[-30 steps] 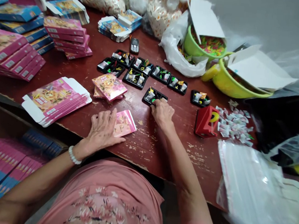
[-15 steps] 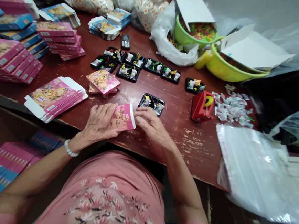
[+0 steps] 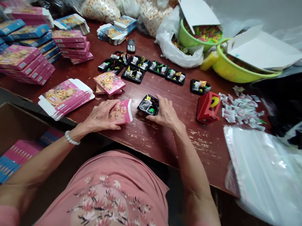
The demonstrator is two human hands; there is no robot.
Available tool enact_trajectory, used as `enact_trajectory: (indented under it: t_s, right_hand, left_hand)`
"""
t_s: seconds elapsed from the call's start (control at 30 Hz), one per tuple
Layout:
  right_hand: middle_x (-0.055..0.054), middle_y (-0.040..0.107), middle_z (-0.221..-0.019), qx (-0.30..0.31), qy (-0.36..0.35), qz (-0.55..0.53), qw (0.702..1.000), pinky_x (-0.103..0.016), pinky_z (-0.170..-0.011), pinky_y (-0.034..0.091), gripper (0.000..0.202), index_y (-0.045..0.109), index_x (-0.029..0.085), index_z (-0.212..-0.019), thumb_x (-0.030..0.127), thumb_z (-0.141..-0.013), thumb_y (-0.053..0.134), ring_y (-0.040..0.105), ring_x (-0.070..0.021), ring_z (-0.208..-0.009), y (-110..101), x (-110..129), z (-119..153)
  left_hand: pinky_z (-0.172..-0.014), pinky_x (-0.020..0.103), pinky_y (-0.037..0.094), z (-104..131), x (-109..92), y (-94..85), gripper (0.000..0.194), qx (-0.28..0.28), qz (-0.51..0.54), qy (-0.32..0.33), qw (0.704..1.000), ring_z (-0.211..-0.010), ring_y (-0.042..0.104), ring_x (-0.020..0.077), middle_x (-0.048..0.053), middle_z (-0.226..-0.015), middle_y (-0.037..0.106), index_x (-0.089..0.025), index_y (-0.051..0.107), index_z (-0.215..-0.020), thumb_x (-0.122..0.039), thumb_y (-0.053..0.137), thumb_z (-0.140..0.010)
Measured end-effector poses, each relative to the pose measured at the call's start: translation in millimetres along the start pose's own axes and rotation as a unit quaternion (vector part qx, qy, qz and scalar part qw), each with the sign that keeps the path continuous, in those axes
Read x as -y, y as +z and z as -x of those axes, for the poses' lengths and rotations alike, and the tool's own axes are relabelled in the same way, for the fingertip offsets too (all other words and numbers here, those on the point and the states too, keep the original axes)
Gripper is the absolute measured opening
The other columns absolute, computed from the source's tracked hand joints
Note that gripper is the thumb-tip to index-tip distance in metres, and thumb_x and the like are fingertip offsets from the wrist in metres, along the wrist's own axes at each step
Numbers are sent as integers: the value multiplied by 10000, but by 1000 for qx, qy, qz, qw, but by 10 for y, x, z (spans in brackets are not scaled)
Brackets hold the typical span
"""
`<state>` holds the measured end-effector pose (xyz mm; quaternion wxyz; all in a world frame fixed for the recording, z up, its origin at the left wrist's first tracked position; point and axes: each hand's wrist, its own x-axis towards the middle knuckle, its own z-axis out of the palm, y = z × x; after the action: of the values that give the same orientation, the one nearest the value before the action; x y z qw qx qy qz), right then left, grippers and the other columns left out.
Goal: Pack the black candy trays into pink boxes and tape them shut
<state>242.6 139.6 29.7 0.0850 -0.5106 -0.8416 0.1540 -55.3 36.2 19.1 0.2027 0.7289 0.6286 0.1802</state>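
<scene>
Near the table's front edge, my left hand is closed around a pink printed box, whose right end faces the tray. My right hand grips the right side of a small black tray, thumb at the near edge and fingers at the far one. In the tray lie small packets and yellow and green plastic pieces. A narrow gap separates box and tray. Just beyond my left hand lie a few filled pink boxes, and to their left a stack of flat pink cartons.
Several filled black trays stand farther back. A red tape dispenser and white sachets are at right, by clear plastic bags. Stacked boxes fill the left; a green basin and yellow basin stand behind.
My right hand has moved from beside the box's end to the black tray and taken hold of it. The tray has turned and shifted toward the box. My left hand keeps the box.
</scene>
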Motion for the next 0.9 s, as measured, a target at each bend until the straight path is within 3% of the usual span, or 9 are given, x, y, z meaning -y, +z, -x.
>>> enact_trajectory:
  t_s: [0.17,0.37,0.57,0.67,0.73,0.8,0.9]
  right_hand:
    - [-232,492,-1509,-52,-102,-45,992,-636,-1139,395,1068,303,125,-1592,428,-725,847,475,-449,-1346,-5,252,233]
    - [-229,441,-1555,-26,-147,-73,986,-659,-1146,390,1172,203,181,-1637,387,-704,882,446,-445,-1379,94,387,411]
    - [-221,468,-1549,8,-202,-90,975,-625,-1137,405,1224,210,177,-1633,264,-638,917,460,-416,-1350,125,437,350]
    - [-212,445,-1575,11,-219,-153,964,-637,-1188,343,1256,264,199,-1618,371,-595,972,403,-425,-1426,104,413,298]
    - [-193,395,-1620,-11,-178,-242,954,-637,-1197,335,1223,308,235,-1599,495,-601,965,358,-423,-1478,107,362,302]
    - [-161,409,-1616,-33,-81,-364,927,-592,-1124,440,1028,385,276,-1549,558,-700,891,453,-379,-1417,148,308,335]
    - [-107,619,-1378,-39,67,-532,843,-453,-933,568,686,548,275,-1372,483,-780,825,643,-254,-1093,282,297,405]
  left_hand:
    - [-1136,565,413,-45,-17,53,1137,-3,-35,9,999,-1413,480,397,137,-1599,466,-247,335,-1575,-527,887,-621]
    - [-1068,552,448,-37,4,51,1178,10,-71,24,997,-1416,469,413,140,-1612,446,-272,279,-1602,-576,870,-629]
    - [-1049,534,430,-21,-52,34,1149,53,-132,69,987,-1416,454,414,166,-1612,439,-238,291,-1606,-537,858,-653]
    - [-1037,525,431,-14,-98,36,1106,61,-130,67,987,-1409,461,402,166,-1612,439,-235,281,-1609,-521,828,-692]
    - [-1018,530,441,-8,-99,31,1098,54,-123,52,990,-1407,458,408,174,-1614,433,-226,275,-1611,-538,810,-705]
    - [-1013,540,444,-1,-81,23,1096,46,-118,40,991,-1412,449,415,176,-1615,428,-220,271,-1614,-558,794,-713]
    - [-1024,546,442,11,-56,24,1092,43,-112,34,992,-1411,450,419,169,-1610,433,-223,271,-1617,-570,781,-716]
